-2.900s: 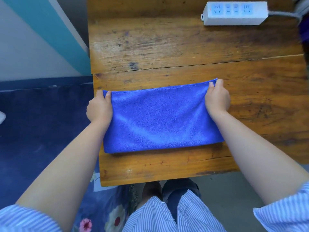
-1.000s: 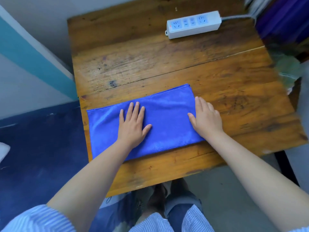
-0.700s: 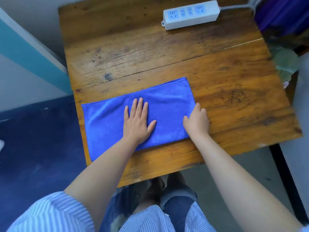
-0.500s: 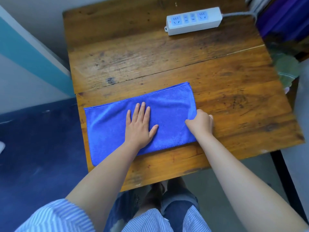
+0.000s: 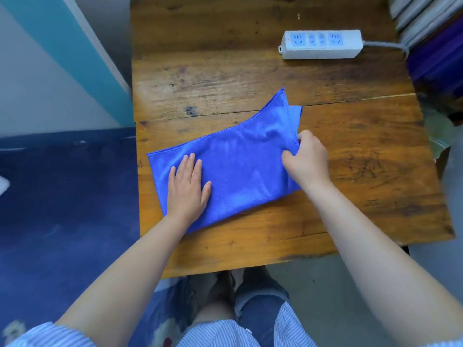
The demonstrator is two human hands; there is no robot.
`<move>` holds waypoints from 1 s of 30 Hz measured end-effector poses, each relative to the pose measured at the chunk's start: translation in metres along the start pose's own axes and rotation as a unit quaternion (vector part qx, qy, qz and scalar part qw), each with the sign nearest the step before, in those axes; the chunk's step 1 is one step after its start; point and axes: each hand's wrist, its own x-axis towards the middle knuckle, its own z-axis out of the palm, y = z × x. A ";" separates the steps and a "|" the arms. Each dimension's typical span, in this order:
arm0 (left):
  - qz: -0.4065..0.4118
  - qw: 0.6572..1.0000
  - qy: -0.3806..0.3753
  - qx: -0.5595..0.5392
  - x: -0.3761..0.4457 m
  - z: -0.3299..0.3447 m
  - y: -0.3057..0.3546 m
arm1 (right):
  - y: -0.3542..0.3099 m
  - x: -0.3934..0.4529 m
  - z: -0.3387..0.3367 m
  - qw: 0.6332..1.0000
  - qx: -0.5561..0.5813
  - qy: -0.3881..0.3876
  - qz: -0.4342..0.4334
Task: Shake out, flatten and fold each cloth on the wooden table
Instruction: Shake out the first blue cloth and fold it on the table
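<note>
My left hand lies flat, fingers straight, pressing the blue cloth onto the wooden table. My right hand pinches the cloth's right end, lifted off the wood.

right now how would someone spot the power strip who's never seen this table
Start at the wooden table and look to its far right corner, well beyond the blue cloth. The power strip lies there: a white bar with pale blue sockets and a grey cord.
</note>
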 end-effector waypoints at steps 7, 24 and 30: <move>-0.079 0.987 0.089 -0.112 -0.033 -0.004 -0.047 | -0.057 -0.041 0.043 0.978 -0.056 -0.154 -0.128; -0.303 0.757 0.005 -0.578 0.008 -0.038 -0.068 | -0.054 -0.085 0.129 0.935 0.035 -0.305 -0.175; -0.282 0.796 -0.005 -0.536 0.019 -0.035 -0.068 | -0.007 -0.073 0.095 0.891 -0.105 -0.153 -0.414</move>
